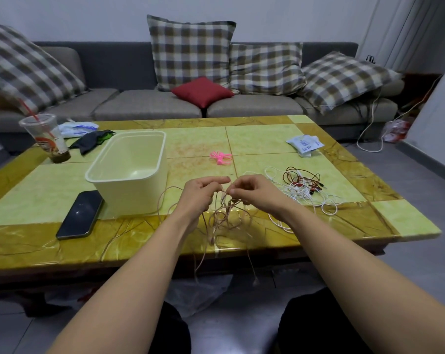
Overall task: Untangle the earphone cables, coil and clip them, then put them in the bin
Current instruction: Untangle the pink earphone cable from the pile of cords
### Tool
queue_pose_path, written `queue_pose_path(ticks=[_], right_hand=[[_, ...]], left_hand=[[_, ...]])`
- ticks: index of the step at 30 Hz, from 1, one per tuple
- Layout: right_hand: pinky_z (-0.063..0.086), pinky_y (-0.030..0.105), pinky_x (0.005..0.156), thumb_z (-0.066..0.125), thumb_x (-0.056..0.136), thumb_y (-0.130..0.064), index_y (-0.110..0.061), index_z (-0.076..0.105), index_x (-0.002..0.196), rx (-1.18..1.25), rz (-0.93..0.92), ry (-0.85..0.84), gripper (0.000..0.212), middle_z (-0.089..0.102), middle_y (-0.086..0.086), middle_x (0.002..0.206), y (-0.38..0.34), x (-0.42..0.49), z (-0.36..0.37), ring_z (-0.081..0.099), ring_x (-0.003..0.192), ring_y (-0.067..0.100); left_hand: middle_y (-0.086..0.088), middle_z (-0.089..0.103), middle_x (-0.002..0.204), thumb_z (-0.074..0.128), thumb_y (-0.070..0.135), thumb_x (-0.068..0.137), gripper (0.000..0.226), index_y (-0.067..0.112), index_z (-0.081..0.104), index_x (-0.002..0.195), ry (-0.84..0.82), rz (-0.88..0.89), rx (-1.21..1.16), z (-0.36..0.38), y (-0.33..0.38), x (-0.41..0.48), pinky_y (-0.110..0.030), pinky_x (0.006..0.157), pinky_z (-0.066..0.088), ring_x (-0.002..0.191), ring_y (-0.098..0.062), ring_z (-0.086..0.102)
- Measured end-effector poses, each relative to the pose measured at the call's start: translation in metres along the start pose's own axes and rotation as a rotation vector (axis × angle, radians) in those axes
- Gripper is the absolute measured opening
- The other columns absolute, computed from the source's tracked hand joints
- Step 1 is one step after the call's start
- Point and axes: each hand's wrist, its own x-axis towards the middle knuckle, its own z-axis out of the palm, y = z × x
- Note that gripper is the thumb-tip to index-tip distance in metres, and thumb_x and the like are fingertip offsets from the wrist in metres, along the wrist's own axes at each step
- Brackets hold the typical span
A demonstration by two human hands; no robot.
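Observation:
My left hand (202, 194) and my right hand (252, 191) meet above the table's front edge, both pinching a tangled pale pink earphone cable (225, 218) that hangs in loops between them and trails below the table edge. A heap of white and brown earphone cables (301, 186) lies on the table to the right of my right hand. A cream plastic bin (129, 172) stands open to the left of my left hand. A small bunch of pink clips (220, 157) lies beyond my hands at mid-table.
A black phone (80, 214) lies next to the bin near the front edge of the yellow-green table (267, 139). A plastic cup with a straw (46, 137), a dark cloth (93, 141) and white packets (304, 144) sit farther back. A sofa with cushions stands behind.

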Motion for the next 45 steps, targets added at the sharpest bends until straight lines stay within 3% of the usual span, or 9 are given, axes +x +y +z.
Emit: queue_pose_path(ticks=[6,13,20,24,28,31,36,41,45], right_hand=[[0.045,0.024,0.079,0.065,0.092,-0.037,-0.019,0.064,0.114,-0.031,0.056,-0.111,0.029,0.073,-0.002,0.096,0.003,-0.002,0.0,0.064,0.085,0.007],[0.048,0.015,0.084,0.067,0.092,-0.023,-0.021,0.076,0.093,0.078,-0.112,0.122,0.01,0.076,-0.005,0.093,-0.001,0.004,0.0,0.066,0.095,0.0],[0.046,0.022,0.049,0.046,0.101,-0.013,-0.008,0.063,0.083,0.377,0.116,0.128,0.025,0.046,-0.002,0.044,-0.006,0.002,-0.012,0.046,0.04,0.011],[0.041,0.025,0.051,0.045,0.098,-0.011,-0.01,0.057,0.079,0.505,0.132,0.344,0.023,0.026,-0.007,0.041,-0.009,0.007,-0.017,0.028,0.035,0.011],[0.037,0.022,0.043,0.04,0.102,-0.015,-0.013,0.049,0.082,0.584,0.161,0.157,0.022,0.02,-0.008,0.042,-0.013,0.003,-0.02,0.022,0.036,0.01],[0.037,0.022,0.043,0.04,0.102,-0.014,-0.012,0.049,0.084,0.586,0.154,0.15,0.02,0.021,-0.009,0.043,-0.015,0.006,-0.02,0.021,0.037,0.01],[0.046,0.025,0.053,0.057,0.096,-0.015,-0.008,0.065,0.084,0.048,0.2,0.031,0.016,0.04,-0.004,0.053,-0.003,0.0,-0.022,0.039,0.044,0.011],[0.049,0.025,0.066,0.049,0.094,-0.001,-0.009,0.062,0.093,0.119,0.079,0.186,0.016,0.066,0.009,0.079,0.0,0.003,-0.02,0.061,0.071,0.016],[0.048,0.025,0.055,0.057,0.095,-0.007,-0.009,0.054,0.12,0.256,0.14,-0.115,0.025,0.064,0.009,0.092,0.0,0.0,-0.01,0.062,0.067,0.016]], left_hand=[[0.009,0.03,0.044,0.045,0.002,0.091,0.041,0.024,0.071,0.113,-0.054,0.018,-0.012,-0.002,-0.008,0.006,-0.019,0.04,0.021,0.046,-0.011,0.02],[0.013,0.039,0.046,0.04,0.003,0.093,0.052,0.035,0.059,0.129,-0.063,0.052,-0.007,-0.004,-0.006,0.006,-0.021,0.045,0.025,0.049,-0.01,0.026],[0.016,0.043,0.048,0.039,0.001,0.094,0.062,0.038,0.042,0.142,-0.134,0.052,0.086,-0.003,-0.013,0.005,-0.02,0.046,0.028,0.053,-0.011,0.027],[0.003,0.045,0.061,0.038,0.001,0.092,0.056,0.035,0.054,0.134,-0.061,0.095,0.138,0.0,-0.018,0.01,-0.024,0.047,0.028,0.053,-0.013,0.027],[0.001,0.039,0.057,0.039,0.001,0.09,0.046,0.027,0.07,0.113,0.035,0.128,0.189,-0.001,-0.023,0.015,-0.029,0.054,0.027,0.054,-0.015,0.03],[0.003,0.05,0.056,0.038,0.004,0.091,0.054,0.035,0.057,0.131,0.064,0.14,0.307,0.004,-0.024,0.014,-0.03,0.057,0.035,0.05,-0.015,0.038],[0.001,0.059,0.062,0.038,0.005,0.092,0.067,0.044,0.033,0.146,0.032,0.146,0.374,0.005,-0.024,0.01,-0.03,0.057,0.04,0.055,-0.015,0.047],[0.003,0.061,0.055,0.042,0.004,0.089,0.071,0.046,0.033,0.145,-0.096,0.144,0.337,0.011,-0.022,0.005,-0.043,0.069,0.053,0.062,-0.019,0.065],[0.008,0.059,0.056,0.045,0.009,0.092,0.066,0.048,0.035,0.144,-0.177,0.178,0.295,0.017,-0.022,0.005,-0.044,0.074,0.055,0.06,-0.013,0.057]])
